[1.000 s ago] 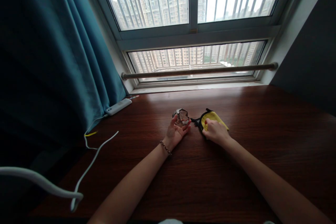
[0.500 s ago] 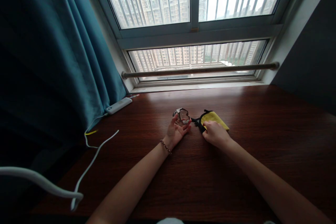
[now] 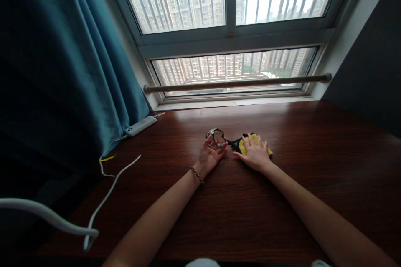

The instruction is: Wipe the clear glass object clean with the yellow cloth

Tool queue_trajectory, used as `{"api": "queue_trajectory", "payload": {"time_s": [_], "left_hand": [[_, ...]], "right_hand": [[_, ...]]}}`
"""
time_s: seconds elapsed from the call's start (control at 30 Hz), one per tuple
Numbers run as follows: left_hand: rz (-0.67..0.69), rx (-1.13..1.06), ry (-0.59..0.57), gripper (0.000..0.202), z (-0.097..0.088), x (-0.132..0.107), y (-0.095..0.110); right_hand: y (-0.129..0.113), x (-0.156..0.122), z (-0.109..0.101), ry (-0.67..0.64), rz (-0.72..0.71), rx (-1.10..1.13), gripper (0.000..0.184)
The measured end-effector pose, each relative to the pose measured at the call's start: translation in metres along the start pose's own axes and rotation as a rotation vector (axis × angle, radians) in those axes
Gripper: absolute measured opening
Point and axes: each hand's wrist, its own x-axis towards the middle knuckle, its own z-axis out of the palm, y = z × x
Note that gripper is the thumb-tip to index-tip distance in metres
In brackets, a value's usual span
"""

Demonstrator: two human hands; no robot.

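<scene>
My left hand (image 3: 209, 157) lies palm up on the dark wooden table (image 3: 282, 200), its fingers curled round a small clear glass object (image 3: 216, 138). A bead bracelet sits on that wrist. Just to the right, my right hand (image 3: 255, 154) rests flat with fingers spread on a yellow cloth with a black edge (image 3: 262, 143). The cloth lies on the table and is mostly covered by the hand. The two hands are a short gap apart.
A white power strip (image 3: 140, 126) lies at the back left by the teal curtain (image 3: 62, 71), with white cables (image 3: 106, 200) trailing toward the front left. A window with a metal rail (image 3: 238, 84) runs along the table's far edge. A dark wall stands at right.
My right hand has gone from pinching the yellow cloth to lying flat on it with fingers spread. My left hand has stayed in place with the glass object.
</scene>
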Motion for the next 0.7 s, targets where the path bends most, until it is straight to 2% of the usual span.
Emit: {"api": "queue_trajectory", "payload": {"time_s": [0.1, 0.37, 0.47, 0.57, 0.7], "left_hand": [[0.006, 0.009, -0.007, 0.025, 0.000, 0.000, -0.001], [0.000, -0.001, 0.011, 0.027, -0.002, 0.002, 0.000], [-0.004, -0.003, 0.014, 0.031, -0.003, 0.002, 0.000], [0.010, -0.011, 0.027, 0.033, -0.002, 0.001, 0.000], [-0.022, -0.020, 0.026, 0.039, -0.001, 0.001, -0.002]], "right_hand": [[0.005, 0.002, 0.015, -0.110, 0.050, -0.035, 0.090], [0.003, 0.003, 0.016, -0.114, 0.076, -0.020, 0.091], [0.019, 0.009, 0.020, -0.121, 0.092, -0.024, 0.092], [0.073, 0.022, 0.022, -0.153, 0.158, -0.059, 0.088], [0.189, 0.041, 0.012, -0.173, 0.386, -0.103, 0.079]]}}
